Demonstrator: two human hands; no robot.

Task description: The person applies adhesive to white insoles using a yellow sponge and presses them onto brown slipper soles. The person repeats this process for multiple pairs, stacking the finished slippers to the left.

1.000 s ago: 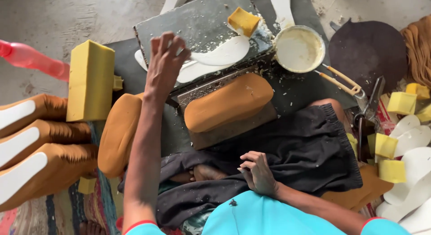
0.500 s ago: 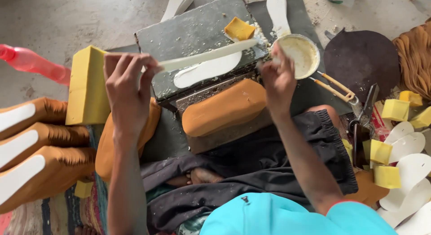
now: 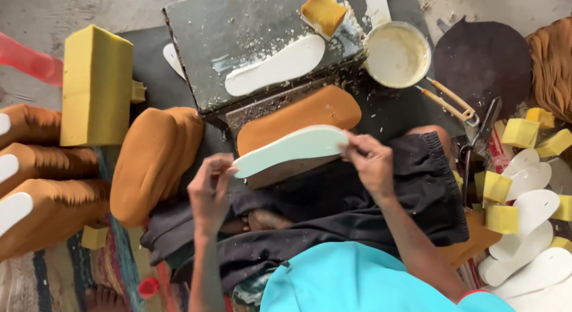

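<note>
Left hand [image 3: 210, 190] and right hand [image 3: 369, 163] pinch opposite ends of a white insole [image 3: 292, 148] at centre frame — a loose pinch could drop it onto the tan sole [image 3: 298, 118] misaligned.

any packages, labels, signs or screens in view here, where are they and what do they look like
No sign or screen shows, and no clear label.
Possible package: a flat red and white printed piece at the right edge, under the scissors and yellow foam blocks; mostly hidden, so its kind cannot be told.
The white insole held between the left hand and right hand is plain, with no label.
</note>
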